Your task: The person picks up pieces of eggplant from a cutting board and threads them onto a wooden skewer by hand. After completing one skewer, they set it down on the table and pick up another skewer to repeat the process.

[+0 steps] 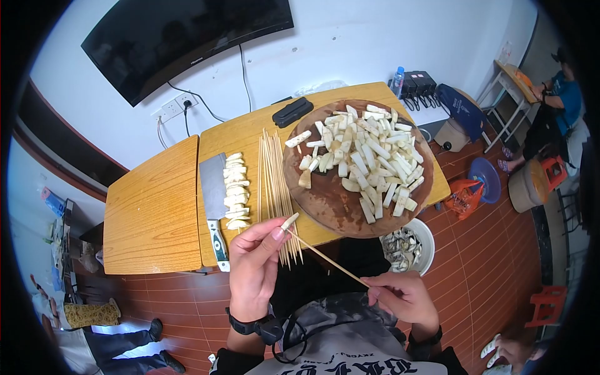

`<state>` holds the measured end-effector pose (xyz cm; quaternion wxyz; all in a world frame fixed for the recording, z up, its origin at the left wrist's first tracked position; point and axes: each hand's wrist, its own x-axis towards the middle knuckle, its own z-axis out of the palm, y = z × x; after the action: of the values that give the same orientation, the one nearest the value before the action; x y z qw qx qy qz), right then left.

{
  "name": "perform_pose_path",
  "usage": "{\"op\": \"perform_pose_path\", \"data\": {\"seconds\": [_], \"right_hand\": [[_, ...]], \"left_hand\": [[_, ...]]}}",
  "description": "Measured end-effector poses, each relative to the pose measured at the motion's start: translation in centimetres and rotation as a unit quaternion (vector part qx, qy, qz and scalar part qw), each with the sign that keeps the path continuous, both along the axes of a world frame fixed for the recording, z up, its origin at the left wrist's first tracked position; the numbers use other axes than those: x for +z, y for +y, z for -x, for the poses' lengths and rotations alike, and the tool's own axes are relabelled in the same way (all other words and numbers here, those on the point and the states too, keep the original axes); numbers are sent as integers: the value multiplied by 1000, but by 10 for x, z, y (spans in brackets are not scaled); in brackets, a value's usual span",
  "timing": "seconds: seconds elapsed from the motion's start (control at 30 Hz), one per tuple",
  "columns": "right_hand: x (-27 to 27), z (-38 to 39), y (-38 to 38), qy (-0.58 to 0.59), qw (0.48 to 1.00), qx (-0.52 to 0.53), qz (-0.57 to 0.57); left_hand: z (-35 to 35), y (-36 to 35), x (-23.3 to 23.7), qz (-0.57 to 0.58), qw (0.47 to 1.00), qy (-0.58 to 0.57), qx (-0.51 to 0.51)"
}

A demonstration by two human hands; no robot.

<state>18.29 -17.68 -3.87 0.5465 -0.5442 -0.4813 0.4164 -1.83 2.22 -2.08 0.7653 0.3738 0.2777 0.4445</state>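
My left hand (255,262) pinches a pale piece of peeled eggplant (290,221) between thumb and fingertips. My right hand (401,296) grips a bamboo skewer (328,259) near its lower end; its other end meets the eggplant piece at my left fingertips. Behind my left hand lies a bundle of bare skewers (272,181) on the wooden table. Beside them rests a filled skewer (235,187) of eggplant pieces, next to a cleaver (213,184) with a patterned handle. On the right, a round wooden cutting board (312,203) carries a heap of cut eggplant strips (369,153).
A white bucket (427,240) with dark-skinned peelings stands below the table's right edge. A black case (292,112) lies behind the board, and a water bottle (397,81) stands near black devices. A red bag (462,197) and blue basin (486,179) are on the floor. Other people sit around.
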Motion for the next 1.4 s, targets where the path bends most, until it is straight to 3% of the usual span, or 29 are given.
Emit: {"op": "perform_pose_path", "data": {"seconds": [0.97,1.4], "right_hand": [[1,-2,-1,-2,1000,-1,0],[1,0,0,-21,999,-18,-30]], "left_hand": [[0,-1,6,72,992,-72,-69],[-6,-10,0,98,992,-65,-44]]}}
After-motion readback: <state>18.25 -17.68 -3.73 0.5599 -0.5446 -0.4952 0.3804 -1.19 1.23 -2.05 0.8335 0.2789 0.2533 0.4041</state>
